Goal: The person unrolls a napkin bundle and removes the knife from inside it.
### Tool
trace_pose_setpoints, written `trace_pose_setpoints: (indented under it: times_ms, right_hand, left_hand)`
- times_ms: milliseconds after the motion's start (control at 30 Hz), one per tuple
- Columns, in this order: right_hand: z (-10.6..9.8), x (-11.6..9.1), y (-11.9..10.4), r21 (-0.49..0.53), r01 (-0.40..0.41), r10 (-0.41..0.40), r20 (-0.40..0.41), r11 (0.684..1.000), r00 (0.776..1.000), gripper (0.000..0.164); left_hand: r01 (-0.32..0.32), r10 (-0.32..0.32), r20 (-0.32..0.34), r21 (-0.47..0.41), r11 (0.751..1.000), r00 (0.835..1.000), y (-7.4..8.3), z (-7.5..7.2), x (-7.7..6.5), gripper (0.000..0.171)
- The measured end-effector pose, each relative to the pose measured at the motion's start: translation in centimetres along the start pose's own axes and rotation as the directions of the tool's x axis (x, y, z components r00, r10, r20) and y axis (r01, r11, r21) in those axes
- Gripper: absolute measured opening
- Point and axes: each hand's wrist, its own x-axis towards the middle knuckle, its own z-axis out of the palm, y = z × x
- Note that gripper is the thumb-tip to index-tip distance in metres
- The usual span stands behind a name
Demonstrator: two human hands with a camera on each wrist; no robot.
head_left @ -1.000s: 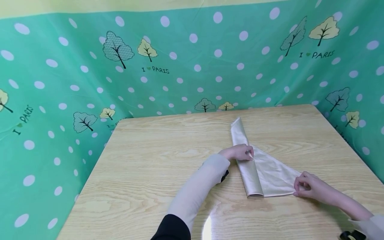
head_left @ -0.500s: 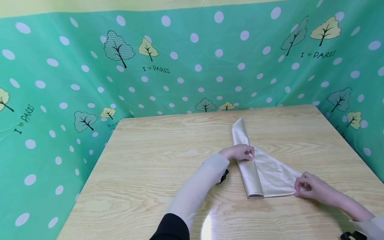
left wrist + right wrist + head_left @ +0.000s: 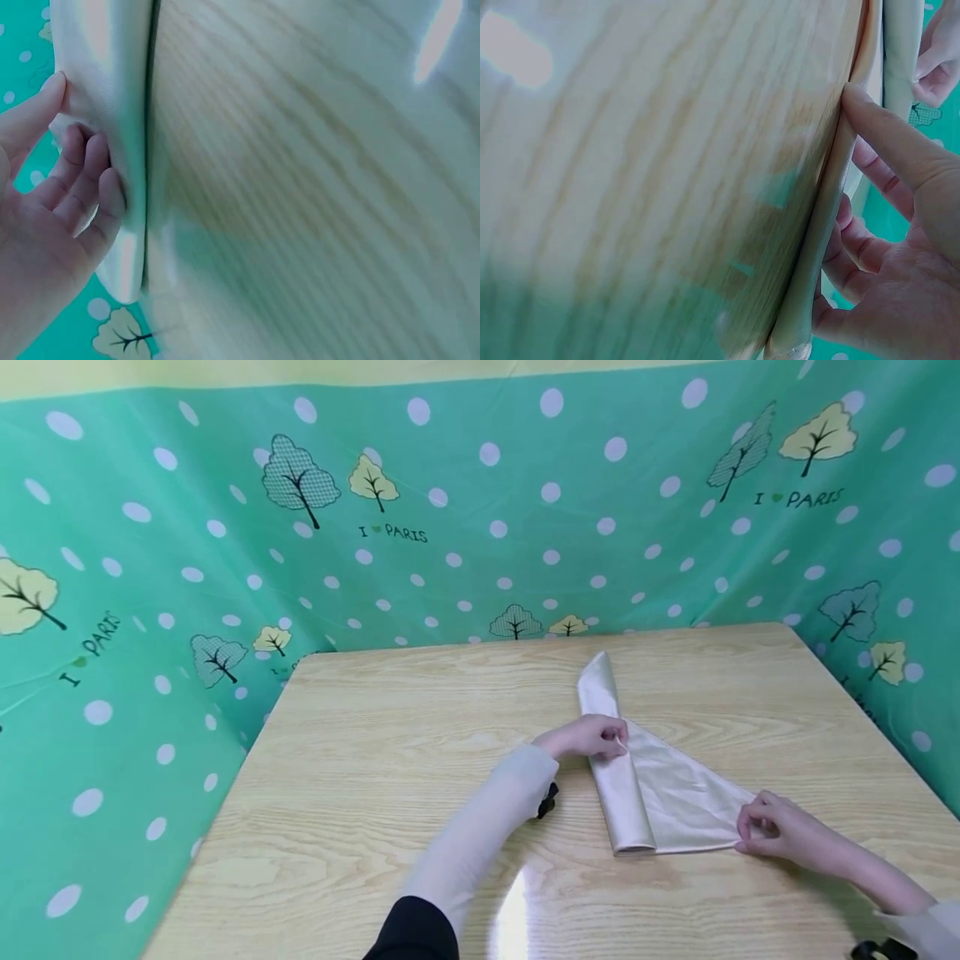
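Note:
A shiny cream satin-like cloth [image 3: 678, 797] lies on the right half of the table. Its left part is folded over into a long narrow strip [image 3: 622, 806], and a thinner, slightly wrinkled part tapers toward the right. My left hand [image 3: 595, 735] pinches the strip's upper layer around mid-length, lifting a small peak of fabric. At the cloth's right corner, my right hand [image 3: 783, 831] pinches the edge between thumb and fingers. In the left wrist view, thumb and curled fingers meet the smooth folded cloth [image 3: 112, 45]. The right wrist view has the thumb along the cloth's edge [image 3: 799, 296].
The light wood-grain table [image 3: 375, 760] stretches left and in front of the cloth, with a bright glare near its front. A green dotted curtain [image 3: 450, 510] with printed trees hangs behind the table and along both sides. Black bands sit at both wrists.
My left hand has shifted slightly left, drawing the upper layer of the strip with it. The right hand stays at the corner, holding the cloth as before.

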Motion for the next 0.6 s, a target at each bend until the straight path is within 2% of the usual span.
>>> trace_pose_setpoints:
  times_ms: [300, 600]
  right_hand:
    - [-0.3, 0.0, -0.1, -0.014, 0.008, -0.008, -0.006, 1.000, 1.000, 0.027]
    - [-0.5, 0.0, -0.1, -0.013, 0.007, -0.007, -0.005, 1.000, 1.000, 0.027]
  left_hand:
    - [-0.051, 0.049, -0.064, -0.028, 0.998, 0.997, -0.6, -1.5, -2.1, 0.007]
    - [-0.078, 0.081, -0.071, 0.044, 0.996, 0.994, -1.0, -2.8, -4.2, 0.007]
